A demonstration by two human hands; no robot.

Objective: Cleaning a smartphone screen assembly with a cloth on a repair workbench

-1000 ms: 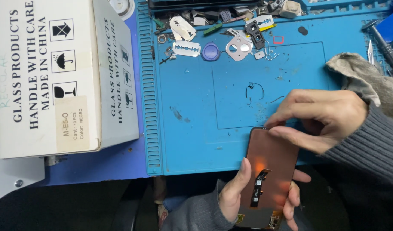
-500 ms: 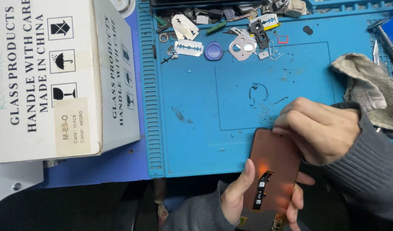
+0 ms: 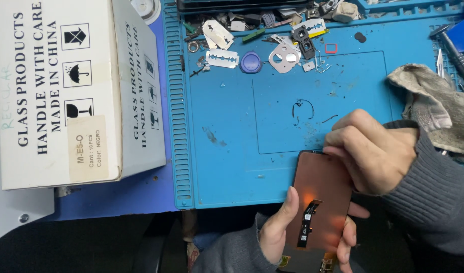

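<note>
My left hand (image 3: pixel 281 230) holds a copper-brown phone screen panel (image 3: pixel 320 194) from below, back side up, with a black flex cable (image 3: pixel 308 222) on it. The thumb lies along its left edge and the fingers wrap round the right edge. My right hand (image 3: pixel 371 149) is curled at the panel's upper right corner, fingertips pressing on or pinching its edge. What the fingertips grip is hidden. The panel's top overlaps the front edge of a blue work mat (image 3: pixel 232 151).
A large white cardboard box (image 3: pixel 75 91) stands at the left. A razor blade (image 3: pixel 223 58), a blue round cap (image 3: pixel 251 62), metal camera brackets (image 3: pixel 284 56) and small parts lie at the mat's back. A grey rag (image 3: pixel 439 106) and tools (image 3: pixel 451 50) are at the right.
My right hand has drawn in from the mat's right side down to the panel's upper right corner and closed its fingers. The left hand still holds the panel.
</note>
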